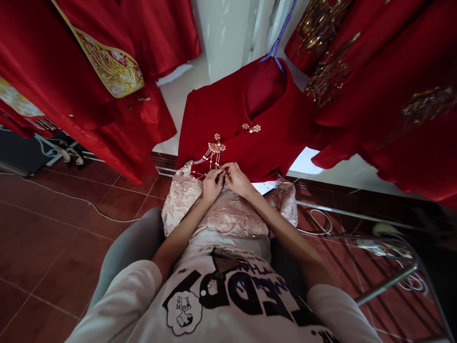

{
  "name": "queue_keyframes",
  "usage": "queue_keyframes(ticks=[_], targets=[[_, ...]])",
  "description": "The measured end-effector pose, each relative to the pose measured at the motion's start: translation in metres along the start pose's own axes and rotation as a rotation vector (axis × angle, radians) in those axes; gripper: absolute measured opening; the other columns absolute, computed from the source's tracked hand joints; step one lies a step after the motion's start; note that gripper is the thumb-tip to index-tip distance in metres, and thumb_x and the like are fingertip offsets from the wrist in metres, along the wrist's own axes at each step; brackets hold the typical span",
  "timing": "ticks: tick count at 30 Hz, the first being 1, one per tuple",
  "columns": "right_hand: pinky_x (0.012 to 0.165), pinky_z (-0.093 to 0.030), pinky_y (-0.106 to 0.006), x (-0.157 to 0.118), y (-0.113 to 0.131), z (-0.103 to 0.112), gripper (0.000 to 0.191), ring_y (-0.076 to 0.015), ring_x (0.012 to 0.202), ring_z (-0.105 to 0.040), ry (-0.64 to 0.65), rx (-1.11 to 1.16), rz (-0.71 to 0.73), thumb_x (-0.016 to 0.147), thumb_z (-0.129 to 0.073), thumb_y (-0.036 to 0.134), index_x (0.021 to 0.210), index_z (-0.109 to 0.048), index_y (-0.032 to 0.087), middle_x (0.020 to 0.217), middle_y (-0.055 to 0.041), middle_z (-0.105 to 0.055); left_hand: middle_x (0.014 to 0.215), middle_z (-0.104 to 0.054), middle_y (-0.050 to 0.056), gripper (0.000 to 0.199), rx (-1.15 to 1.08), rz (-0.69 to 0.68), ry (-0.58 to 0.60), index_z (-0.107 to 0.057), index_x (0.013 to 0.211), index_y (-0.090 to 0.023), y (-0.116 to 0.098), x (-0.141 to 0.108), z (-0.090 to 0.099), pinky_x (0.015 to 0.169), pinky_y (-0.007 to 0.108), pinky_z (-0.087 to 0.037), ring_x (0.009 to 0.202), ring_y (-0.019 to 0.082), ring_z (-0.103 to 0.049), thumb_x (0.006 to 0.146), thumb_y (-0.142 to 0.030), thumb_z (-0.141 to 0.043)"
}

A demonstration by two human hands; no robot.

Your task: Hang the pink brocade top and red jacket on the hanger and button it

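A red velvet top [214,107] hangs in front of me on a purple hanger [275,47]. Pearl and gold flower ornaments [252,128] sit below its neckline, and a fan-shaped brooch [216,145] with beaded strands hangs lower down. Pink brocade fabric [228,216] spreads below the top, over my lap. At the top's lower edge, my left hand [213,185] is closed in a pinch. My right hand [237,179] is pinched against it, fingertips meeting by the strands' ends. Whatever lies between the fingertips is too small to make out.
Red embroidered garments hang at the left [107,62] and right [385,90]. A white paper [264,187] with writing lies beside my right wrist. A cable [89,204] crosses the tiled floor [53,238]. A metal rack [389,283] with bundled cords stands at lower right.
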State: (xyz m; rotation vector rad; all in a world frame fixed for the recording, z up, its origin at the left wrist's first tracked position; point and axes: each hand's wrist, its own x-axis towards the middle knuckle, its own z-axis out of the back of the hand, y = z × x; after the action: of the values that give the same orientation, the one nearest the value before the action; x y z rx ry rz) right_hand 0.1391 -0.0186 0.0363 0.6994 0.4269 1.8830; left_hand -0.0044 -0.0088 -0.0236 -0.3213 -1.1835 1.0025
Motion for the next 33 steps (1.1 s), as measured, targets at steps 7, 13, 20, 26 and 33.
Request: queue_keyframes(ticks=[7, 13, 20, 26, 33], targets=[[0.073, -0.051, -0.033, -0.001, 0.004, 0.002, 0.036, -0.0172, 0.078, -0.056, 0.021, -0.011, -0.041, 0.087, -0.043, 0.016, 0.122, -0.049, 0.015, 0.118, -0.0145, -0.053, 0.097, -0.074, 0.006, 0.009, -0.111, 0.099, -0.044, -0.072, 0.097, -0.020, -0.006, 0.002, 0.003, 0.077, 0.027, -0.057, 0.086, 0.016, -0.070, 0.091, -0.024, -0.067], [0.075, -0.051, -0.034, -0.001, 0.009, 0.006, 0.035, -0.0168, 0.076, -0.058, 0.032, 0.001, -0.061, 0.087, -0.043, 0.016, 0.121, -0.050, 0.015, 0.121, -0.0147, -0.053, 0.092, -0.074, 0.003, 0.006, -0.149, 0.147, -0.068, -0.072, 0.092, -0.020, -0.010, 0.003, 0.004, 0.070, 0.024, -0.054, 0.075, 0.013, -0.067, 0.087, -0.022, -0.072], [0.074, -0.051, -0.033, -0.001, 0.013, 0.008, 0.030, -0.0164, 0.075, -0.058, 0.029, 0.014, -0.064, 0.088, -0.044, 0.019, 0.117, -0.051, 0.016, 0.119, -0.0134, -0.054, 0.088, -0.073, 0.002, 0.006, -0.209, 0.127, -0.060, -0.071, 0.090, -0.020, -0.012, 0.005, 0.006, 0.070, 0.023, -0.050, 0.070, 0.012, -0.061, 0.086, -0.025, -0.072], [0.073, -0.050, -0.032, -0.002, 0.017, 0.014, 0.030, -0.0170, 0.077, -0.059, 0.047, -0.001, -0.044, 0.087, -0.045, 0.018, 0.117, -0.052, 0.017, 0.121, -0.0128, -0.055, 0.085, -0.072, 0.001, 0.013, -0.305, 0.173, -0.079, -0.070, 0.087, -0.019, -0.014, 0.003, 0.006, 0.066, 0.022, -0.051, 0.071, 0.011, -0.062, 0.085, -0.032, -0.072], [0.073, -0.048, -0.031, -0.003, 0.019, 0.018, 0.030, -0.0171, 0.075, -0.059, 0.036, -0.020, -0.033, 0.089, -0.047, 0.021, 0.118, -0.054, 0.017, 0.112, -0.0112, -0.058, 0.095, -0.068, 0.005, 0.015, -0.262, 0.099, -0.116, -0.070, 0.091, -0.019, -0.019, 0.003, 0.009, 0.069, 0.022, -0.053, 0.086, 0.014, -0.066, 0.089, -0.034, -0.070]])
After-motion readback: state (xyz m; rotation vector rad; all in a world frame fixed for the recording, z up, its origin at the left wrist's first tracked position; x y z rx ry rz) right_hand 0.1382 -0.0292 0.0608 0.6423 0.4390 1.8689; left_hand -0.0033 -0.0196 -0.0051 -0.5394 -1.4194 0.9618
